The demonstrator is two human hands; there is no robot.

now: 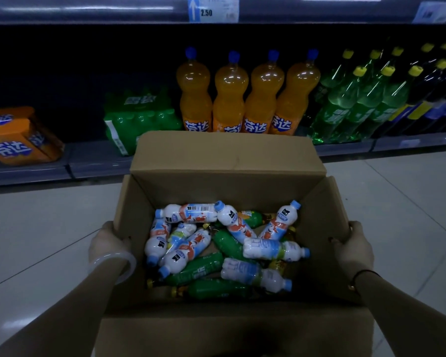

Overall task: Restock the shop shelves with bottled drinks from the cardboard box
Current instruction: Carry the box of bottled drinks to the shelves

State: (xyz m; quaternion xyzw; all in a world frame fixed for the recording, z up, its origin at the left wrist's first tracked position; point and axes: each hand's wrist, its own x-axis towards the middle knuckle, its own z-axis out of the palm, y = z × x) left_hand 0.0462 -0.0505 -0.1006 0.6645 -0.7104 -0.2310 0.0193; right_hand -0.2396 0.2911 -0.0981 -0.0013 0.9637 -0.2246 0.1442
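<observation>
An open cardboard box is held up in front of me, flaps spread. Inside lie several small white bottles with blue caps and several green bottles, all on their sides in a loose heap. My left hand grips the box's left wall, a pale bangle on its wrist. My right hand grips the right wall, fingers curled over the edge. The bottom shelf runs behind the box.
On the shelf stand large orange soda bottles, green soda bottles and dark bottles to the right. A green multipack and an orange multipack lie at the left. Pale floor tiles lie below.
</observation>
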